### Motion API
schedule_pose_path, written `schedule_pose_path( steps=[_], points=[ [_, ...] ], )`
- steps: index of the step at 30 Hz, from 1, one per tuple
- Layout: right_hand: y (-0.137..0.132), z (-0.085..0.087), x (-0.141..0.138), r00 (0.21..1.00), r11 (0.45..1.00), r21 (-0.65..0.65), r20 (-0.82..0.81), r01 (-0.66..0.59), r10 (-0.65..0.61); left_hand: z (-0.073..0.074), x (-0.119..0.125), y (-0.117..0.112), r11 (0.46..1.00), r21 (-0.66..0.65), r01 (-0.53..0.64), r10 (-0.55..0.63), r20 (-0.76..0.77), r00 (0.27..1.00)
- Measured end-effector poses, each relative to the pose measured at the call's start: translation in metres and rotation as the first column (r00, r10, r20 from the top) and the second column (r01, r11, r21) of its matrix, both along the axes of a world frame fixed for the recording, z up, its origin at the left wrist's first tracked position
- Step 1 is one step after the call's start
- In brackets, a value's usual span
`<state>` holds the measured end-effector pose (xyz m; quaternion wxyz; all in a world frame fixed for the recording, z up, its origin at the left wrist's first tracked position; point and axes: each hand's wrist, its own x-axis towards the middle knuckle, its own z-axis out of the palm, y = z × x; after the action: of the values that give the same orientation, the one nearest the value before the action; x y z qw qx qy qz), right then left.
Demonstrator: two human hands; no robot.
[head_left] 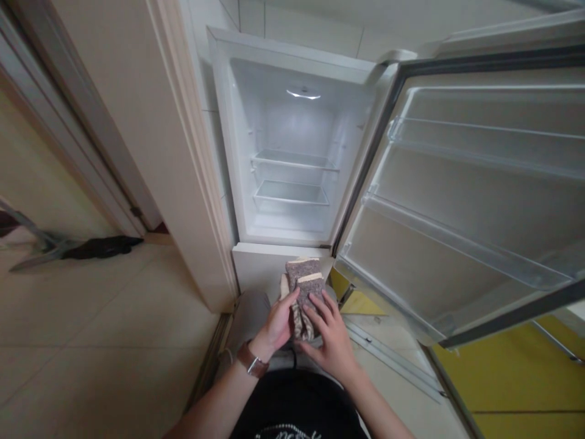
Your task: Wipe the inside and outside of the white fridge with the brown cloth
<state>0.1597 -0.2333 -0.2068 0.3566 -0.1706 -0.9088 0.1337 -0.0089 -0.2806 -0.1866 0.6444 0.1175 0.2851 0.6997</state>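
Note:
A folded bundle of brown-grey fabric point(311, 288) with cream edging and a striped lower part is held above my lap, in front of the fridge. I cannot tell whether it is a cloth or a knitted garment. My left hand point(280, 320) grips its left side, thumb on the front. Against its right side and front, the fingers of my right hand point(329, 335) press while slightly spread. Beyond the bundle stands the open fridge point(292, 128), its inside lit, with two glass shelves point(297, 160) and nothing on them.
The fridge door point(475, 183) is swung wide to the right, with clear door racks point(466, 241). A beige door frame point(192, 152) rises close on the left. Yellow cabinet fronts point(507, 372) lie at lower right. A dark mop-like object point(103, 247) rests on the tiled floor point(114, 305).

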Motion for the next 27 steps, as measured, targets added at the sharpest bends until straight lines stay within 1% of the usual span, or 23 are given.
schedule_pose_path(
  steps=[2,3,4,5,6,7,9,11,12,13,14,15,16,17,18,19,20,21,23,24,25,26,27],
  points=[
    [0.002,-0.002,0.0,0.998,1.0,-0.004,-0.055,-0.01,0.01,0.002,0.001,0.0,0.996,0.087,0.016,-0.016,-0.008,1.0],
    [0.005,-0.005,0.0,0.992,0.999,-0.054,-0.123,-0.007,0.001,0.003,0.001,0.0,0.993,0.117,0.011,-0.009,-0.02,1.0],
    [0.01,-0.008,-0.001,0.979,0.991,-0.135,-0.2,0.003,-0.03,0.003,0.0,0.001,0.991,0.134,-0.001,0.005,-0.034,0.999],
    [0.014,-0.01,-0.002,0.956,0.969,-0.246,-0.276,0.026,-0.096,0.002,0.0,0.002,0.99,0.137,-0.019,0.026,-0.049,0.998],
    [0.018,-0.013,-0.004,0.922,0.924,-0.377,-0.336,0.058,-0.195,0.0,-0.001,0.003,0.991,0.129,-0.044,0.052,-0.059,0.997],
    [0.02,-0.017,-0.007,0.875,0.853,-0.515,-0.369,0.086,-0.312,-0.002,-0.002,0.005,0.991,0.116,-0.072,0.079,-0.062,0.995],
    [0.023,-0.023,-0.012,0.768,0.661,-0.745,-0.374,0.083,-0.519,-0.009,-0.004,0.008,0.987,0.093,-0.133,0.138,-0.044,0.99],
    [0.025,-0.029,-0.017,0.678,0.487,-0.874,-0.363,-0.009,-0.639,-0.018,-0.006,0.01,0.98,0.073,-0.183,0.184,-0.011,0.983],
    [0.025,-0.032,-0.019,0.645,0.42,-0.905,-0.359,-0.064,-0.674,-0.022,-0.007,0.01,0.98,0.06,-0.192,0.192,0.004,0.981],
    [0.026,-0.035,-0.02,0.62,0.37,-0.923,-0.354,-0.11,-0.7,-0.026,-0.008,0.011,0.982,0.044,-0.186,0.186,0.017,0.982],
    [0.028,-0.037,-0.021,0.601,0.335,-0.933,-0.346,-0.134,-0.721,-0.03,-0.009,0.011,0.985,0.026,-0.173,0.172,0.028,0.985],
    [0.029,-0.038,-0.021,0.585,0.318,-0.938,-0.336,-0.137,-0.738,-0.033,-0.01,0.011,0.988,0.013,-0.154,0.154,0.036,0.987],
    [0.03,-0.038,-0.02,0.568,0.32,-0.94,-0.328,-0.118,-0.755,-0.035,-0.01,0.01,0.991,0.007,-0.136,0.136,0.04,0.99],
    [0.031,-0.036,-0.019,0.553,0.339,-0.938,-0.324,-0.08,-0.768,-0.036,-0.009,0.01,0.992,0.011,-0.123,0.122,0.038,0.992],
    [0.031,-0.034,-0.018,0.548,0.373,-0.928,-0.325,-0.026,-0.771,-0.036,-0.007,0.009,0.993,0.026,-0.117,0.116,0.03,0.993],
    [0.03,-0.03,-0.018,0.562,0.425,-0.905,-0.333,0.036,-0.757,-0.035,-0.004,0.008,0.992,0.051,-0.119,0.118,0.011,0.993],
    [0.027,-0.026,-0.018,0.6,0.496,-0.863,-0.348,0.095,-0.72,-0.033,0.0,0.007,0.988,0.087,-0.125,0.127,-0.023,0.992],
    [0.023,-0.022,-0.019,0.666,0.585,-0.799,-0.363,0.137,-0.651,-0.03,0.004,0.006,0.983,0.13,-0.126,0.136,-0.072,0.988],
    [0.013,-0.015,-0.023,0.828,0.769,-0.623,-0.35,0.144,-0.439,-0.022,0.012,0.002,0.971,0.216,-0.101,0.145,-0.197,0.97],
    [0.007,-0.012,-0.025,0.885,0.837,-0.534,-0.326,0.119,-0.334,-0.018,0.015,0.0,0.967,0.243,-0.079,0.143,-0.257,0.956],
    [0.002,-0.01,-0.028,0.918,0.882,-0.462,-0.304,0.091,-0.254,-0.013,0.017,-0.003,0.965,0.258,-0.057,0.138,-0.307,0.942],
    [-0.002,-0.008,-0.03,0.934,0.909,-0.411,-0.292,0.072,-0.206,-0.009,0.018,-0.005,0.964,0.261,-0.041,0.131,-0.338,0.932],
    [-0.004,-0.007,-0.031,0.938,0.922,-0.382,-0.294,0.064,-0.187,-0.005,0.017,-0.007,0.965,0.26,-0.032,0.124,-0.346,0.93]
  ],
)
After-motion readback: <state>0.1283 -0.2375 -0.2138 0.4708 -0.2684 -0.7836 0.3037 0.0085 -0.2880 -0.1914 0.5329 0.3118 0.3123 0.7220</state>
